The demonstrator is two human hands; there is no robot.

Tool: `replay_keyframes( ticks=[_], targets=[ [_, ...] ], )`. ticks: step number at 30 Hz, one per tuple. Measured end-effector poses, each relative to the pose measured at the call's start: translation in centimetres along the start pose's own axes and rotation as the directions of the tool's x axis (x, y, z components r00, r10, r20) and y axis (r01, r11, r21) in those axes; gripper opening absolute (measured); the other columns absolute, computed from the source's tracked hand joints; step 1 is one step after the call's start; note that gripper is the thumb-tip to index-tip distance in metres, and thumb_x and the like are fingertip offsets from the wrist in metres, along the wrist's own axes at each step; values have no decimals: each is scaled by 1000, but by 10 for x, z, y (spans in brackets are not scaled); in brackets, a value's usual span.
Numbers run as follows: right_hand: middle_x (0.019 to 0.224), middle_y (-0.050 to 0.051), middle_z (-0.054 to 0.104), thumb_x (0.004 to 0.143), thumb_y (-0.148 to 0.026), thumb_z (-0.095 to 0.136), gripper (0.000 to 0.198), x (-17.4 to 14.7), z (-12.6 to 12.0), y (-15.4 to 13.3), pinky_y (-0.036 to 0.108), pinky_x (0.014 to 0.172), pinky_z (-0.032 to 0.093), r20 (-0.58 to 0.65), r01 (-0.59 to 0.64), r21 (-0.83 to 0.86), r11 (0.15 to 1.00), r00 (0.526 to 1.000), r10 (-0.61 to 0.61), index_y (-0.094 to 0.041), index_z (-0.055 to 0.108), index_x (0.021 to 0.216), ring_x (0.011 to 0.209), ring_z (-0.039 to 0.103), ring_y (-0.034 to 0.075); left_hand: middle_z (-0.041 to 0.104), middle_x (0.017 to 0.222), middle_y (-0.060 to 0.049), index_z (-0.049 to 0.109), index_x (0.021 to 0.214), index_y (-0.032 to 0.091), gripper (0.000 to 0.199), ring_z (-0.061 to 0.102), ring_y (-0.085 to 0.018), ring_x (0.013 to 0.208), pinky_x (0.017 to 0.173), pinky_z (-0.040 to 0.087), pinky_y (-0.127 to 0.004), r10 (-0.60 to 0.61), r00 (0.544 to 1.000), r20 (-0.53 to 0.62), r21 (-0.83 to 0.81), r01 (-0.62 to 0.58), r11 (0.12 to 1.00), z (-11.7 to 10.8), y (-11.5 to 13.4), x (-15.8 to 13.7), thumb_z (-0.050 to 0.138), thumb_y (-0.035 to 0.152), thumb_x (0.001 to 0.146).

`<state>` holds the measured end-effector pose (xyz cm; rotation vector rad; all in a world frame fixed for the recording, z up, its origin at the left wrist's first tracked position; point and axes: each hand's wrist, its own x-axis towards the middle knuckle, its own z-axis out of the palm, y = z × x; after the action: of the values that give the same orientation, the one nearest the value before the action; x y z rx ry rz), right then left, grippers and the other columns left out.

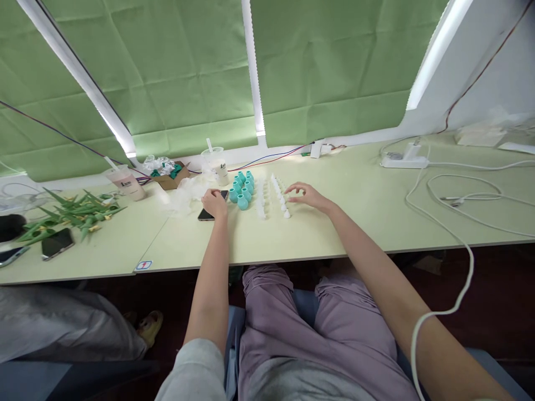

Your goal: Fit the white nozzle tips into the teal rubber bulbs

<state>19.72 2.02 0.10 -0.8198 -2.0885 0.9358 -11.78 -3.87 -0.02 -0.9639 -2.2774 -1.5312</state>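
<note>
Right hand (307, 196) looks empty, grip loosely spread, just beside the white pieces (280, 196) on the desk (317, 234); one sloppy swipe could topple that row. Left hand (214, 204) curls over a phone (205, 215), can't tell its grip; might bump the turquoise pots (242, 201).

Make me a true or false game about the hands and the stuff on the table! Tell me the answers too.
1. The left hand is by a dark phone. True.
2. The turquoise pieces are left of the white pieces. True.
3. The right hand is nearest the turquoise pieces. False: it is nearest the white pieces.
4. No cup has a straw. False: the cup near the green plants has a straw.
5. The big sheets behind the table are green. True.
</note>
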Motion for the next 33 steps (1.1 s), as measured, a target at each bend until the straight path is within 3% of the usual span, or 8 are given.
replay_keyframes(
  ticks=[5,10,13,15,19,22,27,33],
  targets=[
    [107,6,54,60,-50,73,41,-6,-1,-12,27,86,39,285,20,-120,993,958,15,-22,73,90,102,48,17,65,84,-7,60,74,22,24,54,-24,94,83,42,-37,55,998,15,-8,-55,998,1,4,-2,38,14,80],
    [97,5,57,60,-49,73,36,-5,5,-7,27,83,38,221,8,-105,994,975,15,-19,73,80,94,49,15,66,86,-6,60,77,22,26,53,-24,95,83,41,-37,103,994,31,-24,-102,995,-2,11,-5,36,12,82],
    [85,3,59,61,-51,71,39,-3,6,-9,24,71,36,110,-49,39,998,993,44,-16,70,77,75,46,10,66,91,-8,61,84,20,25,52,-24,97,87,41,-37,262,964,37,-61,-260,964,-9,24,-10,36,13,85],
    [79,2,58,62,-54,70,43,-1,6,-12,22,64,34,14,-90,241,966,996,89,-15,66,81,67,44,7,64,100,-9,61,95,19,23,52,-23,101,93,38,-37,495,863,103,-113,-485,867,-13,39,-16,39,18,88],
    [78,1,58,57,-59,71,52,4,10,-14,18,53,26,-75,-142,536,832,974,215,-17,58,86,60,44,4,62,110,-10,62,108,20,26,52,-24,108,98,36,-38,816,490,306,-285,-771,569,-12,71,-39,53,31,86],
    [85,2,59,57,-57,72,53,7,16,-12,17,51,24,-41,-155,600,785,974,223,-17,57,88,61,46,3,66,99,-7,65,108,22,26,55,-21,99,90,42,-35,855,389,343,-402,-762,508,-2,88,-56,54,34,87],
    [92,3,61,57,-58,72,56,9,19,-8,16,52,26,-40,-150,648,746,972,230,-18,54,92,63,46,3,68,90,-5,67,107,25,25,56,-20,90,79,46,-32,851,354,388,-537,-664,521,12,104,-65,64,28,82],
    [90,0,60,61,-57,70,51,8,17,-8,16,53,27,-60,-122,623,773,977,202,-20,54,92,64,48,3,69,88,-4,71,92,23,18,59,-17,80,71,47,-30,785,462,413,-604,-506,616,21,121,-63,66,33,79]
  ],
)
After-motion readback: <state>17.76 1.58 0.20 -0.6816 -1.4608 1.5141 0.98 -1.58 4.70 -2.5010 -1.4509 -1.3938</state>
